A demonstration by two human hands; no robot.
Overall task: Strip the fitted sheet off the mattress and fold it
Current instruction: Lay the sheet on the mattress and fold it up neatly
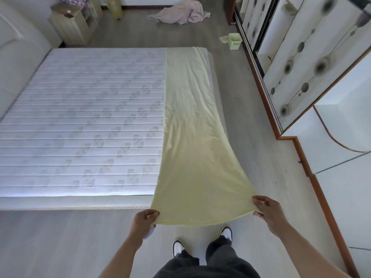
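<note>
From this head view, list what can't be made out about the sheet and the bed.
- Sheet: how many layers it is folded into; only the top face shows.
- Its elastic corners: not visible, far end too small, near end bunched in the left hand and right hand.
- Mattress: left part cut off by the frame edge.
- Floor under the sheet's near end: hidden by the cloth.

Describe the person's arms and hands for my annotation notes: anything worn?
Both forearms are bare, with no sleeves showing. The left hand and right hand wear no gloves; no watch, bracelet or ring is visible.
</note>
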